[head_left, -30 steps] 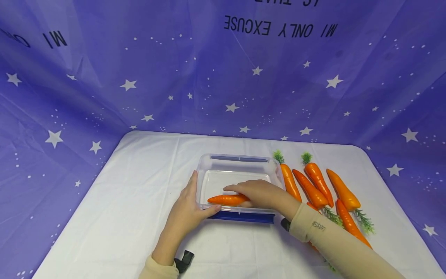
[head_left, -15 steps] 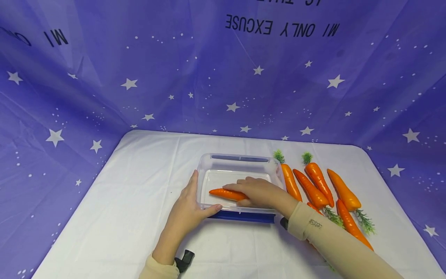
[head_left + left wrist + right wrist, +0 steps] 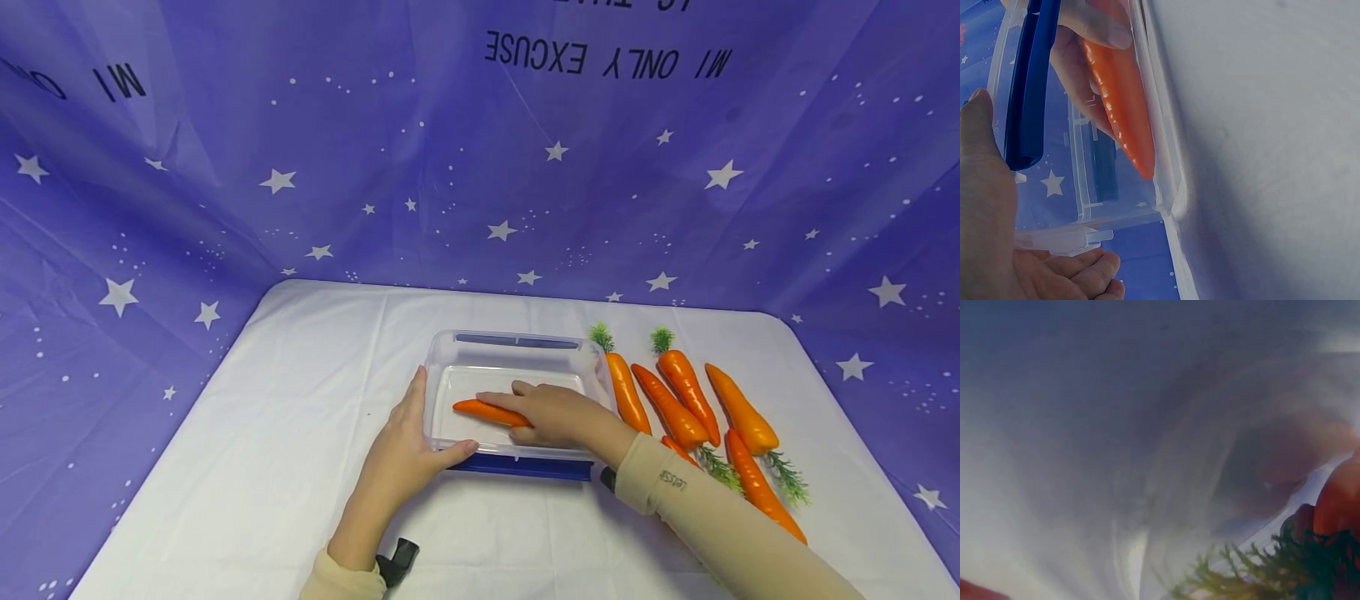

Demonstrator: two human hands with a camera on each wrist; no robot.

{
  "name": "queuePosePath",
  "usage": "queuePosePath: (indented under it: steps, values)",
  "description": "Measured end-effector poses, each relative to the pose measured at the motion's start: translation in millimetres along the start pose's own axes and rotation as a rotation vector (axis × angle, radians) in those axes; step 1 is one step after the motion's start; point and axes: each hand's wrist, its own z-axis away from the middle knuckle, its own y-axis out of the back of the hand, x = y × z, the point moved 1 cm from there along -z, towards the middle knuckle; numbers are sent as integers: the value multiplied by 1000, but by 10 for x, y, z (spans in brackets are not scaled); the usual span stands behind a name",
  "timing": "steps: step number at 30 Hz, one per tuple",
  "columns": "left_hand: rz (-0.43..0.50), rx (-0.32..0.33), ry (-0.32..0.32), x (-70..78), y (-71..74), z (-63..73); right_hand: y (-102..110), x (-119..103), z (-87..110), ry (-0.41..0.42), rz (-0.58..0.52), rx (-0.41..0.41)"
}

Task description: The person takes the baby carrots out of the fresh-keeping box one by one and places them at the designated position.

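Observation:
A clear plastic food container (image 3: pixel 517 337) with blue latches stands on the white table. My left hand (image 3: pixel 405 454) grips its near left corner, thumb over the front rim and fingers along the left side. Inside the container, my right hand (image 3: pixel 558 412) holds a glossy orange carrot (image 3: pixel 487 411) from above, its tapered tip pointing left. The left wrist view shows the right hand's fingers (image 3: pixel 1100 28) around the carrot (image 3: pixel 1125 94), close over the container's floor. Green leaves (image 3: pixel 1272 569) appear at the bottom of the blurred right wrist view.
Several more carrots (image 3: pixel 686 387) lie to the container's right, some with green leafy tops, one (image 3: pixel 628 393) close along its right wall. The right forearm partly covers the nearest ones. A purple star-printed cloth (image 3: pixel 450 167) hangs behind the white tabletop (image 3: pixel 262 467).
The carrot and my right hand have shifted slightly toward the back of the container, the tip moving a little right and away from the front wall. My left hand stays on the corner.

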Motion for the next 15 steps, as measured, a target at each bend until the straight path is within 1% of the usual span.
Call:
queuePosePath:
  steps: [6,9,11,15]
  values:
    - [-11,-4,-7,-1,2,-2,-2,6,-31,49,-9,30]
    - [-11,-7,-6,0,3,-2,23,5,-29,49,1,59]
    - [-9,-9,-5,0,3,-2,43,7,-19,46,5,91]
    - [-8,-10,-3,1,3,-5,108,32,12,57,10,186]
